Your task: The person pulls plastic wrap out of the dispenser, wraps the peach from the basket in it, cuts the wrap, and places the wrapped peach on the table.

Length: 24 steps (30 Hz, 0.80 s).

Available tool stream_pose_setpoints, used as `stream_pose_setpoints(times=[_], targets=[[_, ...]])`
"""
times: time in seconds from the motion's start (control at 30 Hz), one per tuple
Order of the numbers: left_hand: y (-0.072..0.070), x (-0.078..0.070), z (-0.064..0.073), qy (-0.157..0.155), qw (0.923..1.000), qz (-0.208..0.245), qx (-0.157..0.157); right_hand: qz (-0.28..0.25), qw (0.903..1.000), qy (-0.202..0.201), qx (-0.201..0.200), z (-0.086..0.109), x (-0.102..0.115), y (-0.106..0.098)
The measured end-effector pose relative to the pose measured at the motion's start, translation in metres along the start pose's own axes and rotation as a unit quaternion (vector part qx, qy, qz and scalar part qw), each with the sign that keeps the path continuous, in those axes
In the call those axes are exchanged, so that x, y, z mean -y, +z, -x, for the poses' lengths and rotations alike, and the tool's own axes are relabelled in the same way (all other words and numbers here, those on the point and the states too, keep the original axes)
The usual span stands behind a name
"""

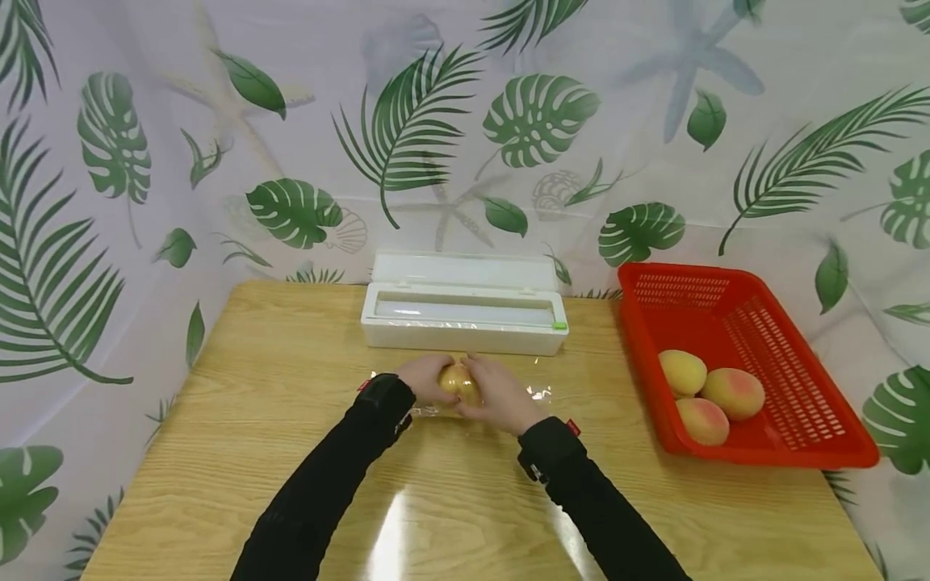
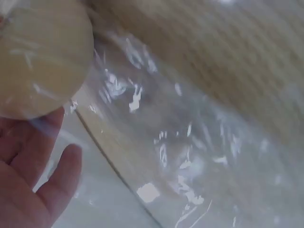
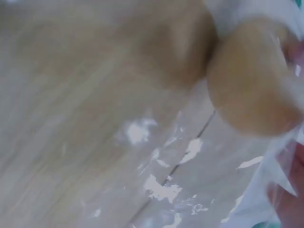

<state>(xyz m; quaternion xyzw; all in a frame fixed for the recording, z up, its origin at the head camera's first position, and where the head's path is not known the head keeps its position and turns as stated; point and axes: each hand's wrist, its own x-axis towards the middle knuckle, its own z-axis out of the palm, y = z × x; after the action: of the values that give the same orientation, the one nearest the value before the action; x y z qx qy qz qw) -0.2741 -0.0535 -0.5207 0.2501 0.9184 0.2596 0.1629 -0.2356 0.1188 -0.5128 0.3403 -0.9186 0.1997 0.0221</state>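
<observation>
A yellow peach point(image 1: 459, 382) is between the two hands at the middle of the wooden table, just in front of the white wrap box. From the left, my left hand point(image 1: 425, 378) curls its fingers round it. My right hand point(image 1: 501, 394) holds it from the other side. Clear plastic film point(image 2: 156, 118) lies over and about the fruit, shiny and creased. In the left wrist view, the peach point(image 2: 42, 57) rests against the left fingers under the film. The right wrist view is blurred; there the peach point(image 3: 251, 85) is beside the right fingers point(image 3: 289, 166).
The white cling film box point(image 1: 465, 323) stands with its lid up at the table's back edge; a green piece marks its right end. At right, a red plastic basket point(image 1: 792, 452) holds 3 peaches point(image 1: 732, 394). Leaf-patterned cloth point(image 1: 436, 121) hangs behind the wooden table point(image 1: 291, 347).
</observation>
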Motion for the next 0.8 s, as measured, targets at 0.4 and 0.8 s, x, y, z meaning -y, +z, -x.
stream_pose_setpoints(times=[0.4, 0.8], targets=[[-0.005, 0.017, -0.036, 0.007, 0.9956, 0.048, 0.080, 0.313, 0.9403, -0.104, -0.084, 0.027, 0.004, 0.024], [0.000, 0.035, -0.061, 0.035, 0.9939, 0.025, 0.102, 0.365, 0.9244, -0.079, -0.078, 0.024, 0.004, 0.024]])
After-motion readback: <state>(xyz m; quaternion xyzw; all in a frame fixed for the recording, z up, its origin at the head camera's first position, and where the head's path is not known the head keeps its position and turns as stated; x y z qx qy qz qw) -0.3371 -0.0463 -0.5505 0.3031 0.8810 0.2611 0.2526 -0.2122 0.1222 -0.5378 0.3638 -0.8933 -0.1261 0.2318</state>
